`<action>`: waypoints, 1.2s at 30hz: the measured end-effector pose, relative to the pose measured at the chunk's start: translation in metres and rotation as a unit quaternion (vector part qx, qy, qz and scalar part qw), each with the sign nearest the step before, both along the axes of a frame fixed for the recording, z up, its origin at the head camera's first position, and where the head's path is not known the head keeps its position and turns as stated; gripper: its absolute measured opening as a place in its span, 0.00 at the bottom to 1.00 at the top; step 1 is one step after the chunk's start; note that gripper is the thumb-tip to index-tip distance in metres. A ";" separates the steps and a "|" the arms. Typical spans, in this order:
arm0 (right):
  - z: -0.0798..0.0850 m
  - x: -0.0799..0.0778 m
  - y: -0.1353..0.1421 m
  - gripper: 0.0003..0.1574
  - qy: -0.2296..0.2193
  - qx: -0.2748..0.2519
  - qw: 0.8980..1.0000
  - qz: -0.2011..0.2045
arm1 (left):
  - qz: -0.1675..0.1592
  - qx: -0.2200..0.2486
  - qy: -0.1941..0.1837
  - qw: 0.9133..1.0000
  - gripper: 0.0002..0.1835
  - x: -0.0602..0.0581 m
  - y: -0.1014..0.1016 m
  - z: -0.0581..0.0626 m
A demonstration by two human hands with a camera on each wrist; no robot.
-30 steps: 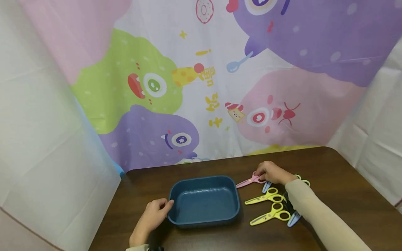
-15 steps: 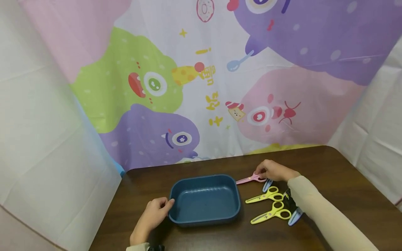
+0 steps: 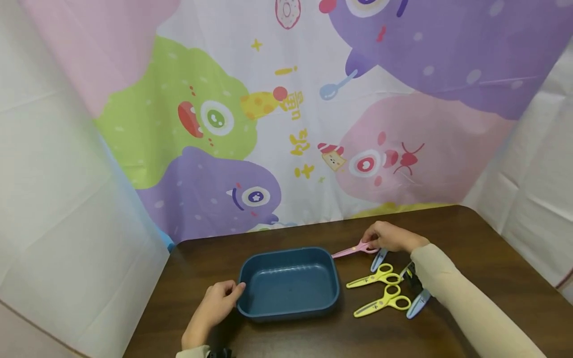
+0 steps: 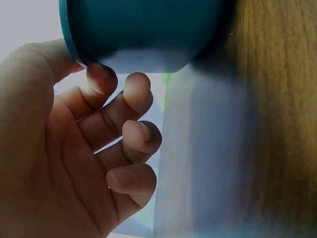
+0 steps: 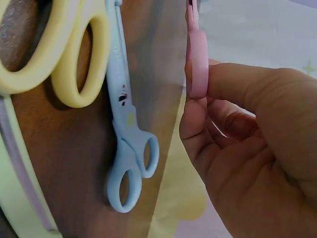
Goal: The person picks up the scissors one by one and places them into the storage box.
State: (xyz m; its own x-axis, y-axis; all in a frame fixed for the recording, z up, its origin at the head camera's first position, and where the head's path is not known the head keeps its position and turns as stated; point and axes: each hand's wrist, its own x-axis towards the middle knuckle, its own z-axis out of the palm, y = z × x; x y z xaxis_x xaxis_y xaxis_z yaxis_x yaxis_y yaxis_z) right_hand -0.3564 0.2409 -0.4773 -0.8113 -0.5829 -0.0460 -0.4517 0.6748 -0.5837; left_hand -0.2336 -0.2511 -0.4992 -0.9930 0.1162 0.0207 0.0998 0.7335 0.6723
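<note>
My left hand (image 3: pixel 214 307) pinches the left rim of a dark blue rectangular tub (image 3: pixel 288 293), thumb over the rim. In the left wrist view, the other fingers of that hand (image 4: pixel 140 136) curl loosely beside the tub wall (image 4: pixel 138 34). My right hand (image 3: pixel 390 235) pinches a handle loop of pink scissors (image 3: pixel 355 249), just right of the tub. Their blades point left, tips near the tub's far right corner. In the right wrist view, the pink handle (image 5: pixel 199 67) sits between thumb and fingers, apart from the light blue scissors (image 5: pixel 124 134).
Two pairs of yellow scissors (image 3: pixel 373 277) lie right of the tub. Another light blue pair (image 3: pixel 418 304) lies partly under the right sleeve. A pale green pair (image 5: pixel 22 168) shows in the right wrist view. A patterned cloth (image 3: pixel 309 199) hangs behind the brown table (image 3: pixel 277 340).
My right hand has moved slightly up and away with the pink scissors, uncovering more of the light blue pair beneath. My left hand keeps its hold on the tub. The head view has shifted slightly.
</note>
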 end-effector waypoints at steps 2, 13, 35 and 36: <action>0.002 0.000 0.000 0.09 0.001 0.002 1.000 0.000 | -0.003 0.001 0.001 1.000 0.22 0.000 0.000 0.000; 0.013 -0.001 0.000 0.08 0.023 0.012 0.999 -0.018 | -0.010 0.003 -0.008 1.000 0.23 0.001 0.001 0.002; 0.046 0.001 -0.013 0.12 0.062 -0.026 0.998 -0.018 | -0.016 -0.004 -0.014 1.000 0.22 0.001 0.000 0.003; 0.047 0.002 -0.014 0.12 0.064 -0.024 0.997 -0.019 | -0.016 -0.002 -0.015 1.000 0.22 0.001 0.000 0.003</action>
State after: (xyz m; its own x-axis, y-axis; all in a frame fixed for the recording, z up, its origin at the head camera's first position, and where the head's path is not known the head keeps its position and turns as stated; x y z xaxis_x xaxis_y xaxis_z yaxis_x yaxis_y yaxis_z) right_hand -0.3547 0.2265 -0.4304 -0.8306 -0.5500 0.0873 -0.4990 0.6654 -0.5552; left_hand -0.2326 -0.2514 -0.4963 -0.9888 0.1488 -0.0105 0.1032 0.7334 0.6719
